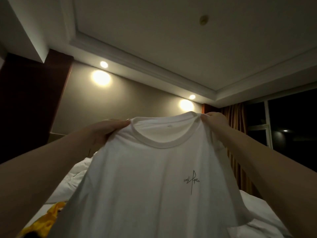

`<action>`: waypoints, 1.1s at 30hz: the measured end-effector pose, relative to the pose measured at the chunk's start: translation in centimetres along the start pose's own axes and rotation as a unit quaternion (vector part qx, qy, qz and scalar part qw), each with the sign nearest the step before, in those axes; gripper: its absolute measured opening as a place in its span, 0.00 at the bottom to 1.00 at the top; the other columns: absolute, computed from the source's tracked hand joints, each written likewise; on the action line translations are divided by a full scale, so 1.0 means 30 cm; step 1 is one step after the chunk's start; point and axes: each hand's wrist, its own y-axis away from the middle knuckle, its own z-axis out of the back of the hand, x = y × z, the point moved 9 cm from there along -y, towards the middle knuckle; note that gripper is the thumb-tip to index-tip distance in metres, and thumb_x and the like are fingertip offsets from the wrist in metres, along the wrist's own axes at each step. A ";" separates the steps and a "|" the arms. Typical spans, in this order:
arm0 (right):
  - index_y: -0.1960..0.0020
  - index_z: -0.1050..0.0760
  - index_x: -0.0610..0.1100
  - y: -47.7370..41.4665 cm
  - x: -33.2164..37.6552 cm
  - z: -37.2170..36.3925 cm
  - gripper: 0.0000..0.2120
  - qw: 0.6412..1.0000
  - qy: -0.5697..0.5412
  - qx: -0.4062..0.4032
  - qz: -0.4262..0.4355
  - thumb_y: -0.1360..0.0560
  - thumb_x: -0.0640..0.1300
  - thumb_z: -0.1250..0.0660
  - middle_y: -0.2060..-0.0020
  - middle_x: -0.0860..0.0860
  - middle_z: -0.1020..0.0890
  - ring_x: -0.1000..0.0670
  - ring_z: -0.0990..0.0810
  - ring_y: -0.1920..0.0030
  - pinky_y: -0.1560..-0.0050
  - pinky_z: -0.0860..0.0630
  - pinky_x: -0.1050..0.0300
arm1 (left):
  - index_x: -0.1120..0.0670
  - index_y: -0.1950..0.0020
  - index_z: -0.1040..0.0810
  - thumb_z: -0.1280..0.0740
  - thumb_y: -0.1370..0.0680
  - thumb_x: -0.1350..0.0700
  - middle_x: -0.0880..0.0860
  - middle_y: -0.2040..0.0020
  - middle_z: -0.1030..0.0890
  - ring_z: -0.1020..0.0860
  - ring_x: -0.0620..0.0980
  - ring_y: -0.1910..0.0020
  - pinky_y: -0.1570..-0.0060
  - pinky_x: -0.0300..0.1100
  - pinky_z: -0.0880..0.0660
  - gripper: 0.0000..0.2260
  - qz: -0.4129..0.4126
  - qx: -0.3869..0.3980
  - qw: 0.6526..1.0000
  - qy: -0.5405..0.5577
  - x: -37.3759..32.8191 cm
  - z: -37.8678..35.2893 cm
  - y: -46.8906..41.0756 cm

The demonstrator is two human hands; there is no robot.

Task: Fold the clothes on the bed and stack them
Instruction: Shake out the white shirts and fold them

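A white T-shirt [154,182] with a small black signature mark on its chest hangs in the air in front of me, collar up, front facing me. My left hand [106,131] pinches its left shoulder beside the collar. My right hand [214,120] pinches the right shoulder. Both arms are raised and stretched forward over the bed. The shirt's hem falls below the frame's bottom edge. A yellow garment [44,222] lies crumpled on the bed at the lower left, partly hidden by the shirt.
The bed [267,215] has rumpled white bedding [73,179] behind and beside the shirt. A dark wood panel [30,103] stands at the left. Orange curtains [235,127] and a dark window [291,124] are at the right. Wall lights glow on the far wall.
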 end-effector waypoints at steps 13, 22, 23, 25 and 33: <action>0.53 0.20 0.45 0.017 0.004 -0.044 0.08 0.979 -0.147 0.140 -0.002 0.26 0.50 0.32 0.54 0.45 0.19 0.47 0.20 0.53 0.54 0.24 0.54 | 0.60 0.45 0.22 0.17 0.58 0.45 0.55 0.55 0.16 0.17 0.50 0.60 0.65 0.40 0.21 0.44 -0.046 0.095 0.992 -0.074 -0.123 -0.022 0.027; 0.51 0.22 0.42 0.037 -0.001 -0.046 0.09 0.955 -0.240 0.173 -0.029 0.25 0.48 0.33 0.56 0.45 0.19 0.47 0.21 0.56 0.54 0.24 0.53 | 0.46 0.48 0.17 0.19 0.55 0.38 0.51 0.49 0.16 0.17 0.51 0.53 0.61 0.44 0.20 0.37 -0.024 0.150 0.980 -0.132 -0.174 -0.021 0.051; 0.52 0.22 0.43 0.039 0.002 -0.050 0.09 0.954 -0.238 0.179 -0.028 0.25 0.49 0.33 0.56 0.45 0.19 0.47 0.21 0.56 0.54 0.24 0.53 | 0.44 0.48 0.17 0.20 0.55 0.37 0.51 0.49 0.16 0.17 0.52 0.52 0.61 0.45 0.20 0.36 -0.017 0.161 0.978 -0.129 -0.172 -0.021 0.054; 0.54 0.22 0.45 0.045 0.012 -0.051 0.08 0.952 -0.239 0.191 -0.024 0.24 0.49 0.34 0.57 0.46 0.19 0.48 0.21 0.57 0.57 0.24 0.55 | 0.44 0.46 0.18 0.21 0.53 0.34 0.53 0.46 0.18 0.19 0.55 0.48 0.59 0.47 0.21 0.37 -0.007 0.178 0.975 -0.135 -0.168 -0.020 0.058; 0.50 0.24 0.45 0.055 0.022 -0.041 0.09 0.952 -0.219 0.214 -0.026 0.23 0.49 0.36 0.54 0.46 0.20 0.49 0.21 0.56 0.58 0.24 0.58 | 0.56 0.44 0.19 0.18 0.46 0.45 0.59 0.46 0.19 0.19 0.56 0.50 0.56 0.45 0.21 0.34 0.018 0.188 0.959 -0.211 -0.160 0.004 0.062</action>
